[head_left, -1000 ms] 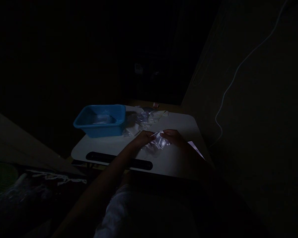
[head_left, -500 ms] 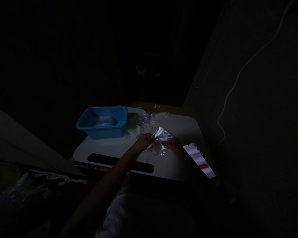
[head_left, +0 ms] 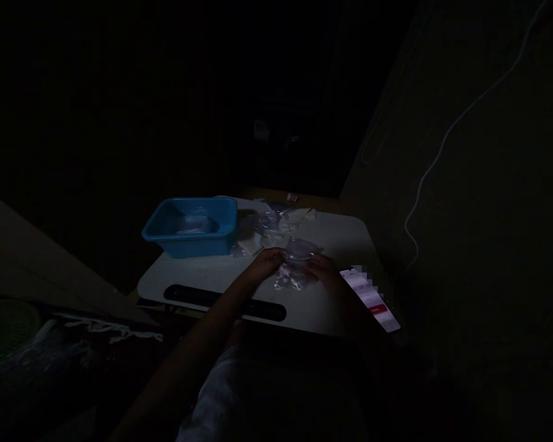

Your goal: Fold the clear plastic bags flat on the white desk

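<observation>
Dim-lit white table [head_left: 221,276]: at its middle the left hand [head_left: 268,263] and right hand [head_left: 321,270] each pinch an opposite edge of a clear plastic bag [head_left: 295,265], so the limp film spreads, blue tub [head_left: 191,224] at ten o'clock.

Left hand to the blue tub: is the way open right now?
Probably yes: only bare tabletop lies between the left hand and the blue tub. But that hand is gripping the clear plastic bag, so it isn't free.

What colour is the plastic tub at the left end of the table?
The tub is blue, seen in the head view.
</observation>
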